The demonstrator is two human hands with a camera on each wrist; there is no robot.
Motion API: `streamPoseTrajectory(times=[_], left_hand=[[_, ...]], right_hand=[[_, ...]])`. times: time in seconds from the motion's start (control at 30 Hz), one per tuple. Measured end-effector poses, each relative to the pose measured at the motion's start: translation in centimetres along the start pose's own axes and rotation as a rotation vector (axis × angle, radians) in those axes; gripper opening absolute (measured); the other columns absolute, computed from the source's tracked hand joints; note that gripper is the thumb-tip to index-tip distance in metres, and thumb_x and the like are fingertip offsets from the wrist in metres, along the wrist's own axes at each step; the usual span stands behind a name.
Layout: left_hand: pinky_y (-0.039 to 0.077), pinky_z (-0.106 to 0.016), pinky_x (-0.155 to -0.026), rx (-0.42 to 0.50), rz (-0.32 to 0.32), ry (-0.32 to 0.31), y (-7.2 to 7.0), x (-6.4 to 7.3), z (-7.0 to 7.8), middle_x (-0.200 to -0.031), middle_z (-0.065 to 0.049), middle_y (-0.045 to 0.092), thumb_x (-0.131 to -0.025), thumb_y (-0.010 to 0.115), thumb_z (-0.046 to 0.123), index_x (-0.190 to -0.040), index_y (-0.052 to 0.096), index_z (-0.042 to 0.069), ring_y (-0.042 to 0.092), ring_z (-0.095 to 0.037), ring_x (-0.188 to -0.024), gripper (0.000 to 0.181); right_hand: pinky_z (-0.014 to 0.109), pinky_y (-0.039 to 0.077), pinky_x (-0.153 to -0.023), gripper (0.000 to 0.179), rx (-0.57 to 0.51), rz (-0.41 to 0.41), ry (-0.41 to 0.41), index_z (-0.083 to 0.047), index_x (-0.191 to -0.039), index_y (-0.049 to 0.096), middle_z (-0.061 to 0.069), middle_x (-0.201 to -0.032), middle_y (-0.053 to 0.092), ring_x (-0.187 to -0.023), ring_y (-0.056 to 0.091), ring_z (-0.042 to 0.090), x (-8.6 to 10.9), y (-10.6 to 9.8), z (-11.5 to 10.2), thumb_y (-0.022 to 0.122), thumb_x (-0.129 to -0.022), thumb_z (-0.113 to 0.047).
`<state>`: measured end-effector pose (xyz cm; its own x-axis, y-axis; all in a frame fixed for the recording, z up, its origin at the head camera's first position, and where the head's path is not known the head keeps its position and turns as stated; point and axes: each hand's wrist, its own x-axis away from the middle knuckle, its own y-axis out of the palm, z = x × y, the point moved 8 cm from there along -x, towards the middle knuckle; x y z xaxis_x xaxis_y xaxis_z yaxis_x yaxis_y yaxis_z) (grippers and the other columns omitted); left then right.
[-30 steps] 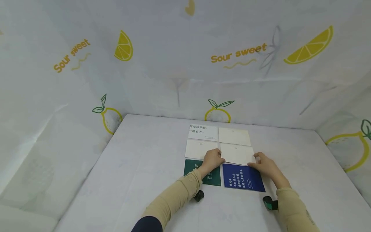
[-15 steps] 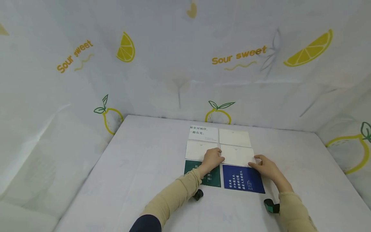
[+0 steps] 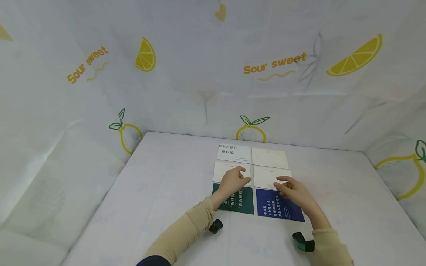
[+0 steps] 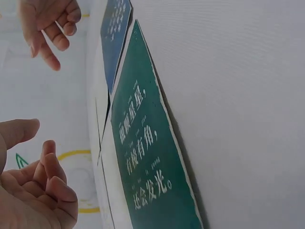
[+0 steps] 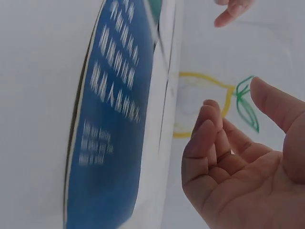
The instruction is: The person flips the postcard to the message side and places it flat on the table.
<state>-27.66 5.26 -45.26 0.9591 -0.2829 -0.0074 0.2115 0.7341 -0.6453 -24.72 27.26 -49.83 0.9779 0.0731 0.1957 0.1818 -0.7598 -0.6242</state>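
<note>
Six-card layout aside, several postcards lie flat in two columns. A green card (image 3: pixel 244 203) and a blue card (image 3: pixel 274 210), both with white writing, form the near row. Behind them are two plain white cards, a left one (image 3: pixel 219 171) and a right one (image 3: pixel 266 176). The far row pairs a white card with black writing (image 3: pixel 233 153) and a cream card (image 3: pixel 269 158). My left hand (image 3: pixel 230 181) hovers over the left column, fingers loosely bent, holding nothing. Above the right column, my right hand (image 5: pixel 238 171) is likewise without anything, thumb apart from the fingers.
The cards lie on a white-covered table (image 3: pixel 159 184). A pale cloth backdrop (image 3: pixel 186 74) with lemon prints rises behind it. Dark objects show beside the forearms, one at the left (image 3: pixel 216 226) and one at the right (image 3: pixel 301 243).
Both hands have come off the right-hand white card in the middle row. The left hand has moved left, and the right hand has shifted slightly left. The cards look unmoved.
</note>
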Motion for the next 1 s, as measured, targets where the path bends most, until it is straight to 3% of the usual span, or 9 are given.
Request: streamPoseTrajectory(times=[0.1, 0.17, 0.4, 0.73, 1.0], left_hand=[[0.039, -0.02, -0.053, 0.039, 0.008, -0.019, -1.2, 1.1, -1.2, -0.078, -0.002, 0.063, -0.085, 0.065, 0.03, -0.123, 0.057, 0.005, 0.049, -0.008, -0.058, 0.046], [0.042, -0.024, -0.058, 0.058, 0.017, -0.037, -2.0, 1.7, -2.0, -0.084, -0.005, 0.064, -0.084, 0.066, 0.03, -0.124, 0.056, 0.004, 0.053, -0.011, -0.066, 0.049], [0.047, -0.041, -0.077, 0.05, 0.017, -0.089, -3.4, 3.9, -4.4, -0.106, -0.017, 0.059, -0.082, 0.068, 0.032, -0.127, 0.051, -0.001, 0.055, -0.028, -0.096, 0.058], [0.047, -0.05, -0.081, 0.056, 0.029, -0.146, -4.5, 6.2, -6.5, -0.112, -0.026, 0.054, -0.079, 0.07, 0.027, -0.126, 0.049, -0.006, 0.053, -0.035, -0.102, 0.061], [0.047, -0.052, -0.086, 0.168, -0.011, -0.216, -4.6, 6.8, -8.0, -0.119, -0.027, 0.053, -0.08, 0.07, 0.026, -0.129, 0.046, -0.005, 0.054, -0.04, -0.109, 0.064]], right_hand=[[0.04, 0.052, -0.084, 0.065, -0.058, -0.048, 0.013, -0.005, -0.14, 0.036, 0.022, -0.118, 0.057, -0.098, 0.06, 0.026, 2.3, 1.0, -4.0, 0.052, -0.092, -0.045], [0.044, 0.05, -0.09, 0.065, -0.114, -0.077, 0.015, -0.002, -0.141, 0.032, 0.025, -0.124, 0.054, -0.105, 0.059, 0.03, 3.4, 1.7, -5.7, 0.053, -0.093, -0.04], [0.046, 0.045, -0.098, 0.068, -0.291, -0.142, 0.044, -0.003, -0.143, 0.024, 0.028, -0.138, 0.041, -0.123, 0.048, 0.04, 4.1, 4.4, -6.7, 0.054, -0.093, -0.036], [0.051, 0.041, -0.1, 0.067, -0.351, -0.199, 0.071, -0.005, -0.144, 0.022, 0.028, -0.143, 0.034, -0.13, 0.038, 0.045, 4.6, 7.2, -7.0, 0.054, -0.093, -0.035], [0.048, 0.044, -0.098, 0.068, -0.415, -0.194, 0.082, -0.004, -0.144, 0.021, 0.028, -0.142, 0.034, -0.128, 0.042, 0.042, 4.7, 7.6, -7.0, 0.055, -0.093, -0.032]])
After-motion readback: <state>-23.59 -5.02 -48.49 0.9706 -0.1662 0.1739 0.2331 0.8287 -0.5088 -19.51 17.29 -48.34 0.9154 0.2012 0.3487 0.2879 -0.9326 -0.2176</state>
